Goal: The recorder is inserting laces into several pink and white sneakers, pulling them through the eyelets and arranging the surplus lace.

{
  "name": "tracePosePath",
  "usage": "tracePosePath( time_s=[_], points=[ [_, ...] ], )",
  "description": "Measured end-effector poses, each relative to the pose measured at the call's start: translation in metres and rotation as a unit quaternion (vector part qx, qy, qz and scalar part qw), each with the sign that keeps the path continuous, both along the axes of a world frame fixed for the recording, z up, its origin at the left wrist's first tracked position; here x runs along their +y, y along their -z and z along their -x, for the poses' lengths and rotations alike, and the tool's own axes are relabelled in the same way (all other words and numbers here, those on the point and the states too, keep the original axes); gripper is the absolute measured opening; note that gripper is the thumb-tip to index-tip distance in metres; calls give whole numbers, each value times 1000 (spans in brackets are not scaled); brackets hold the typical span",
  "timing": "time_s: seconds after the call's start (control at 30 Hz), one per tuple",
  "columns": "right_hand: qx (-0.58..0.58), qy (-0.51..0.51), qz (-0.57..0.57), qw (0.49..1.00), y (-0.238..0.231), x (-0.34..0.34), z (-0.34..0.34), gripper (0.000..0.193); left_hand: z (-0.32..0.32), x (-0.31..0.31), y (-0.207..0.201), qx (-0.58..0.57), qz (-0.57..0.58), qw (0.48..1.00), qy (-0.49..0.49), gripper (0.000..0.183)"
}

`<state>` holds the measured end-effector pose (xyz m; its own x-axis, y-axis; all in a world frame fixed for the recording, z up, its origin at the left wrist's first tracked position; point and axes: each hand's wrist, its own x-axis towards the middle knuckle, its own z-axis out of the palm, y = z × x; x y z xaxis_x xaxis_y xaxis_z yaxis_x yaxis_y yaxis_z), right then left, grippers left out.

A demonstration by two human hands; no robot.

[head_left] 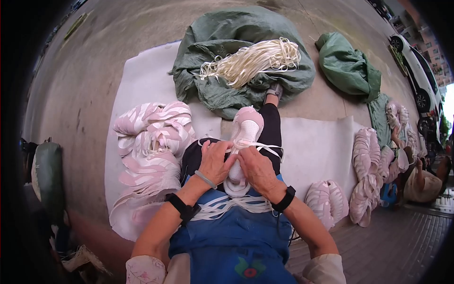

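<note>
A pink and white shoe upper (247,127) lies across my lap, its rounded toe pointing away from me. My left hand (215,162) and my right hand (258,171) meet over its lace area, fingers bent and closed on a white shoelace (270,146). Loose lace loops out past both hands; the exact fingertip grip is partly hidden. Below the upper, more white laces (236,204) lie bunched across my blue apron (227,236).
Stacked pink and white uppers (156,146) lie to my left, with more (326,203) to my right. Ahead, cream laces (260,59) rest on a green sack (236,28). White sheeting (317,146) covers some ground. Another person (423,182) sits at far right.
</note>
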<state>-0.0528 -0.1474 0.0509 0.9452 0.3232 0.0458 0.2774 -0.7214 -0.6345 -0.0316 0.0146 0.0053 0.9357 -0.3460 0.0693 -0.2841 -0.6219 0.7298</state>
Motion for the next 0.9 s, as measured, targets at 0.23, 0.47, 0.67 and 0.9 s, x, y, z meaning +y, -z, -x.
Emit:
tracePosePath(
  time_s=[0.23, 0.47, 0.67, 0.9],
  points=[
    [-27, 81, 92, 992, 17, 13, -9, 10, -4, 0, 10, -35, -11, 999, -14, 21],
    [-53, 31, 198, 978, 17, 26, -19, 14, -3, 0, 8, -31, -2, 999, -12, 20],
    [48, -42, 102, 993, 9, 8, -28, 12, -6, -3, 0, -13, -6, 1000, -26, 20],
    [286, -222, -146, 921, -78, -61, 42, 11, -8, -4, -1, -12, -24, 999, -44, 21]
  ],
)
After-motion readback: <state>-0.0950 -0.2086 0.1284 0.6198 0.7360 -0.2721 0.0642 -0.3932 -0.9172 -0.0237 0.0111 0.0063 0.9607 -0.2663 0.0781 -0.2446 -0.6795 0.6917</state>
